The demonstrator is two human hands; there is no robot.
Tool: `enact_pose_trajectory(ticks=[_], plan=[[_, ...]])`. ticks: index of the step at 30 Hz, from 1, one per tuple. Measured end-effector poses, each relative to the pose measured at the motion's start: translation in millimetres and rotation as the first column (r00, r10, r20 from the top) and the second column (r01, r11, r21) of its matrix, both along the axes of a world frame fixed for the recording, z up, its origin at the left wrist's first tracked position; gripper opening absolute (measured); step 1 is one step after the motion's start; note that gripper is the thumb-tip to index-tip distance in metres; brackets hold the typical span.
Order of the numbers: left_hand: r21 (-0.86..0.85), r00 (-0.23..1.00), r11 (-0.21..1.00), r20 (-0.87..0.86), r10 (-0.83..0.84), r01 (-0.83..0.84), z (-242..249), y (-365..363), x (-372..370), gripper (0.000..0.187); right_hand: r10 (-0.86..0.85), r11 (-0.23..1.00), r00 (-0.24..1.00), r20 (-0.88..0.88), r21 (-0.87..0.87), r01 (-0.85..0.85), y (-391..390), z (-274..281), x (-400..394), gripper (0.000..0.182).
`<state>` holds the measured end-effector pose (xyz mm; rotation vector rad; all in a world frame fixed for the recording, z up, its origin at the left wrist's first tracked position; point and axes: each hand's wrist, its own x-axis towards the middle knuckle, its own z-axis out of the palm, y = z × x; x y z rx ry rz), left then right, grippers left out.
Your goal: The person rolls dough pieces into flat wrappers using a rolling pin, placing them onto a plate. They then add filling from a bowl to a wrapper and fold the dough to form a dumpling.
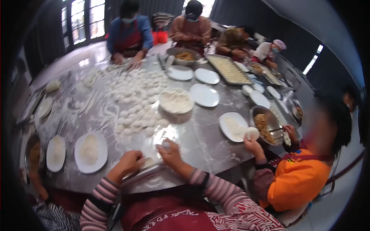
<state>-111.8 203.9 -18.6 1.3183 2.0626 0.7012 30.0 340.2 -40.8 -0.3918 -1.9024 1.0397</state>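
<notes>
My left hand [132, 161] has its fingers curled together just above the left end of a metal tray [143, 175] at the table's near edge. What it may hold is hidden. My right hand [170, 153] is closed round a small whitish piece [166, 144], seen at its fingertips. Between my hands a pale flat piece [148, 162] lies on the tray. Beyond them, many small white dough balls [133, 119] cover the floured tabletop, with a bowl of flour [176, 101] to their right.
On the metal table [204, 142] stand white plates [204, 95], a flour plate [91, 152] at left and a filling bowl [266, 125] at right. A person in orange [298, 175] holds a dough round [252, 133]. Several people work across the table.
</notes>
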Motion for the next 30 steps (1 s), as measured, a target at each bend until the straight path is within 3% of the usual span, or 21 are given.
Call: enact_pose_trajectory(ticks=[1,2,3,4,5,6,7,8,9,11,13,14,15,17,19,21,22,23,27,29,30], plan=[[0.042,1.0,0.999,0.006,0.009,-0.01,-10,-2,-4,0.019,0.048,0.978,0.997,0.062,-0.206,-0.034,-8,-10,18,0.012],[0.077,0.998,0.997,0.068,0.018,-0.024,-11,-7,-7,0.018,0.056,0.988,0.993,0.101,-0.148,-0.041,-19,7,37,0.012],[0.087,0.993,0.996,0.116,0.017,-0.027,-14,-11,-9,0.017,0.062,0.947,0.997,0.046,-0.318,-0.045,-23,-7,44,0.014],[0.039,0.933,0.996,0.354,0.063,-0.082,-14,-14,-6,0.018,0.064,0.928,0.995,0.08,-0.37,-0.03,-24,1,44,0.015],[0.029,0.971,0.999,0.238,0.014,-0.022,0,-14,-4,0.019,0.019,0.965,0.994,0.106,-0.261,0.009,-19,3,33,0.015],[0.064,0.996,0.998,0.084,-0.03,0.025,0,-11,-3,0.016,0.012,0.964,0.991,0.133,-0.264,0.024,-6,-8,16,0.016],[0.055,0.998,0.998,0.045,-0.033,0.03,-3,-8,-4,0.017,0.01,0.97,0.988,0.151,-0.241,0.027,-2,10,-2,0.018],[0.054,1.0,0.998,-0.023,0.013,-0.012,-4,-1,-2,0.018,-0.027,0.992,0.995,0.095,-0.116,0.038,4,13,-22,0.02],[0.056,0.994,0.997,-0.09,0.057,-0.052,-5,4,0,0.019,-0.029,0.994,0.999,0.027,-0.104,0.032,6,14,-40,0.02],[0.077,0.996,0.996,-0.075,0.043,-0.037,-9,12,1,0.02,0.03,0.993,1.0,0.006,-0.116,-0.029,9,16,-46,0.019],[0.113,0.998,0.993,-0.046,0.03,-0.025,-11,12,-1,0.021,0.049,0.966,0.994,0.097,-0.259,-0.022,9,1,-23,0.018],[0.104,0.998,0.995,-0.063,0.019,-0.012,-12,10,0,0.02,0.059,0.98,0.992,0.114,-0.198,-0.036,4,1,-5,0.017],[0.092,0.997,0.996,-0.08,0.005,0.002,-13,8,2,0.019,0.029,0.936,0.994,0.103,-0.351,0.009,-8,4,13,0.015],[0.098,0.998,0.994,0.022,0.053,-0.055,-13,0,3,0.017,0.035,0.901,0.998,0.058,-0.434,-0.006,-22,1,38,0.015],[0.092,0.99,0.995,0.14,0.018,-0.031,-11,-8,9,0.018,-0.001,0.911,0.999,0.035,-0.412,0.016,-18,-3,28,0.016],[0.088,0.997,0.996,0.075,-0.025,0.018,-6,-5,13,0.02,-0.01,0.983,0.996,0.083,-0.182,0.025,-4,11,-2,0.017],[0.078,0.998,0.995,0.021,0.053,-0.055,-6,0,13,0.022,0.004,0.957,0.996,0.085,-0.29,0.021,3,4,-20,0.018],[0.076,0.991,0.989,-0.034,0.132,-0.129,-6,5,12,0.023,-0.02,0.989,1.0,0.021,-0.145,0.023,1,20,-33,0.019],[0.036,0.999,0.999,-0.014,0.029,-0.028,-8,11,4,0.019,0.017,0.983,0.998,0.053,-0.182,-0.007,5,5,-20,0.017],[0.079,0.998,0.995,0.03,0.061,-0.063,-16,7,0,0.016,0.019,0.915,0.999,0.043,-0.403,0.0,-11,3,11,0.016],[0.113,0.995,0.99,0.066,0.082,-0.089,-19,4,-1,0.013,0.005,0.926,0.999,0.044,-0.377,0.012,-17,-3,27,0.016]])
